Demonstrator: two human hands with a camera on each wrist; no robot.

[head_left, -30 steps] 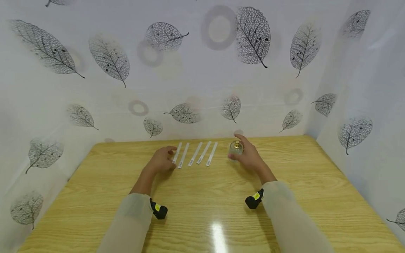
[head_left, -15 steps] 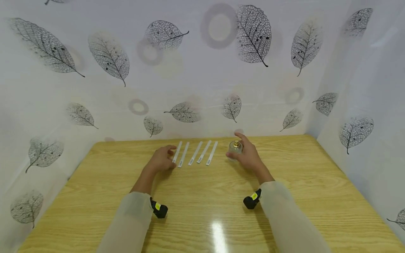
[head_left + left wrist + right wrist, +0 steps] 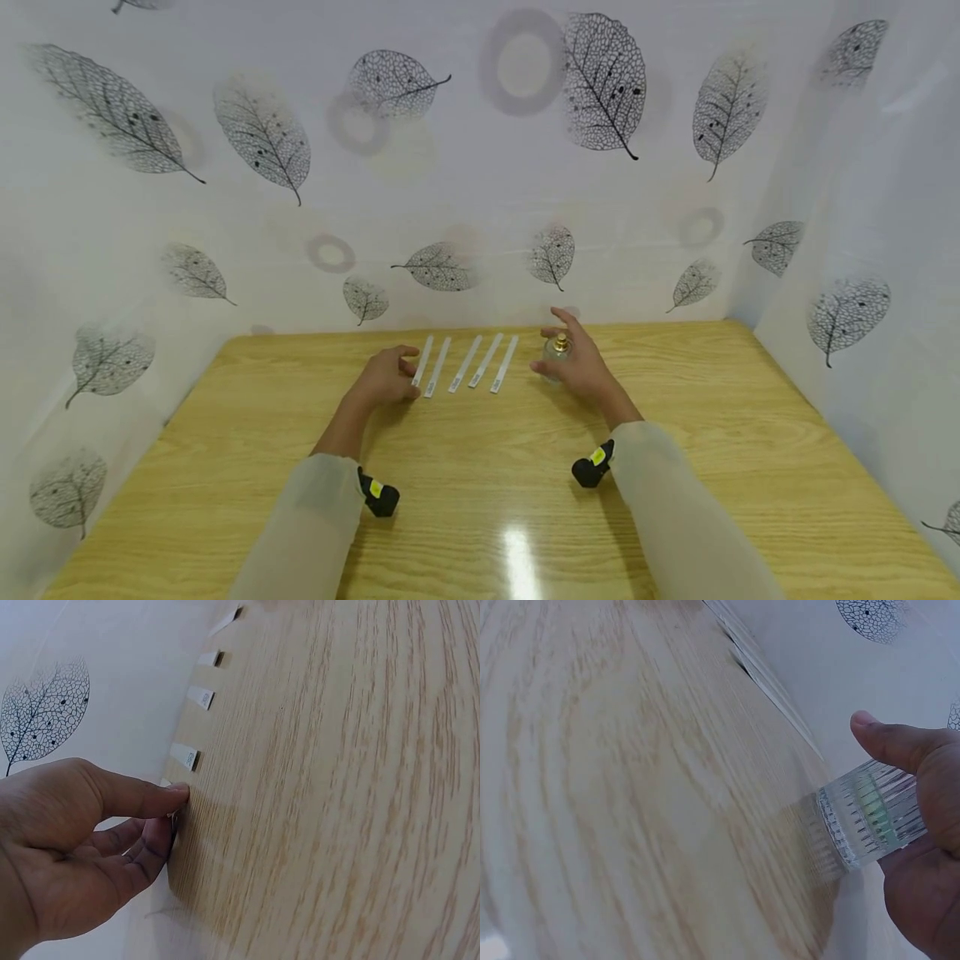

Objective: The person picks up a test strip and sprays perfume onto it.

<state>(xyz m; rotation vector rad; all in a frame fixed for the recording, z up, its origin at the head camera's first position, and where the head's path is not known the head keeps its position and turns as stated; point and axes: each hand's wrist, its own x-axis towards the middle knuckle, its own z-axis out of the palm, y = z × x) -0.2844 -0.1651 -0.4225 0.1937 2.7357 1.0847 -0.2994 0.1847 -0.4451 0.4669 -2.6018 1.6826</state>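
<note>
Several narrow white paper strips (image 3: 467, 364) with small printed labels lie slanted in a row near the table's back edge. My left hand (image 3: 386, 377) is at the leftmost strip (image 3: 422, 363), its thumb and curled fingers gripping the near end. In the left wrist view the fingertips (image 3: 180, 792) hide most of that strip. On the right stands a clear ribbed glass perfume bottle (image 3: 870, 814) with a gold neck, upright at the table. My right hand (image 3: 587, 365) lies spread around the bottle's right side, with the thumb (image 3: 885, 736) straight and apart from the glass.
A light wood-grain table (image 3: 465, 483) carries everything. Behind it hangs a white curtain (image 3: 465, 192) printed with dark leaves, which also walls off both sides. Each wrist wears a small black camera (image 3: 381, 497).
My right hand has shifted slightly left and toward the back, and its thumb has spread away from the perfume bottle. The left hand and the strips have stayed put.
</note>
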